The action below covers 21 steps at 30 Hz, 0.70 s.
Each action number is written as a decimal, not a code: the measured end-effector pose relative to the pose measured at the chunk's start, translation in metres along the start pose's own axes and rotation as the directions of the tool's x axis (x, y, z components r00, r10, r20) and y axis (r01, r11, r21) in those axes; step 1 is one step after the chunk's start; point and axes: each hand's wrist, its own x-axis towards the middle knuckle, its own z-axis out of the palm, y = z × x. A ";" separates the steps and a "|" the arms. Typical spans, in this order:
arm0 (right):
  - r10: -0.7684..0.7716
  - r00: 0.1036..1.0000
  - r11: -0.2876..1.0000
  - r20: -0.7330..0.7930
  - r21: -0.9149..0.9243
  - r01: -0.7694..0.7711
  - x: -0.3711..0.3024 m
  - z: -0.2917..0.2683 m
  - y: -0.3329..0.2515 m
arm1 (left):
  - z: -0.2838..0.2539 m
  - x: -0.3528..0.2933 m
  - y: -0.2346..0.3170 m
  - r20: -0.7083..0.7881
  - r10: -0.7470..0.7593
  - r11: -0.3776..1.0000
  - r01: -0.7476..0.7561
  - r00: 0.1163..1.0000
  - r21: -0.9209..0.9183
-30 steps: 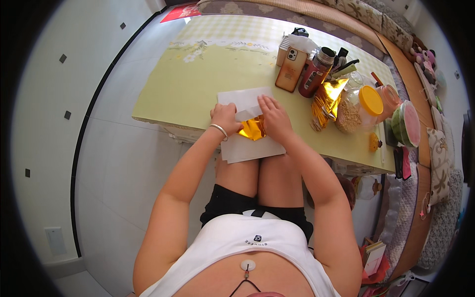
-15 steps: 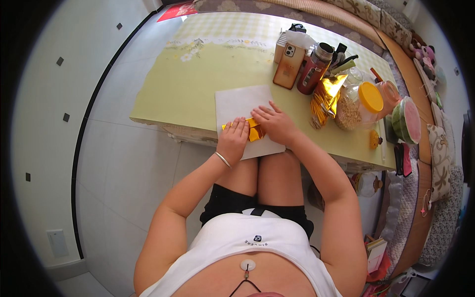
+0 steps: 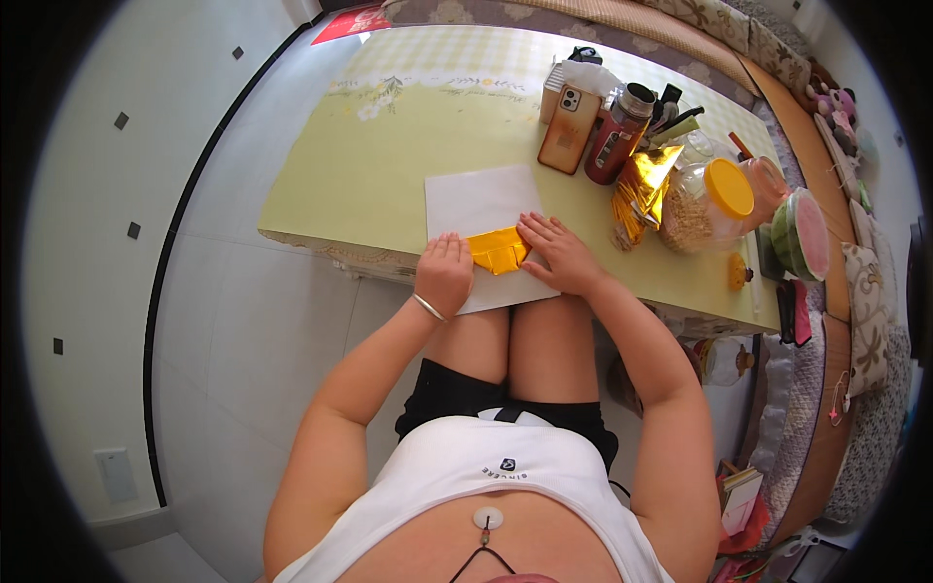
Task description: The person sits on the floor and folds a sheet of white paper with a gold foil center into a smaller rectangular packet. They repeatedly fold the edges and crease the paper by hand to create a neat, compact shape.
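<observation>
A folded strip of gold foil paper lies on a white sheet at the table's near edge. Its lower side has crease lines and a flap narrower than the top. My left hand is closed over the strip's left end, fingers pressed together and slightly bent; the thumb is mostly hidden. At the right end rests my right hand, flat and open, its fingertips touching the foil's upper right corner and its thumb apart near the lower corner.
Right of the sheet stand a phone, a dark red bottle, a stack of gold foil and a yellow-lidded jar. A cut watermelon sits at the table's right end. The pale green table extends left.
My hands have moved apart to the two ends of the foil, uncovering its middle. The strip now shows wider and lies flatter, with its creases visible.
</observation>
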 end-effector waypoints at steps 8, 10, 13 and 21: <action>0.193 0.975 0.966 -0.108 0.198 -0.169 0.006 0.026 0.005 | -0.010 0.012 0.010 0.063 -0.096 0.993 0.101 0.993 -0.066; 0.202 0.968 0.978 -0.151 0.079 -0.192 0.008 0.022 -0.012 | -0.007 0.014 0.014 0.117 -0.172 0.977 0.184 0.978 -0.104; 0.179 0.971 0.984 -0.156 0.027 -0.177 0.006 0.026 -0.012 | 0.004 0.008 0.016 0.052 -0.190 0.981 0.191 0.980 -0.032; 0.121 0.990 0.990 -0.065 -0.058 -0.125 0.000 0.016 -0.016 | -0.011 0.005 0.018 -0.026 -0.098 0.995 0.098 0.995 -0.014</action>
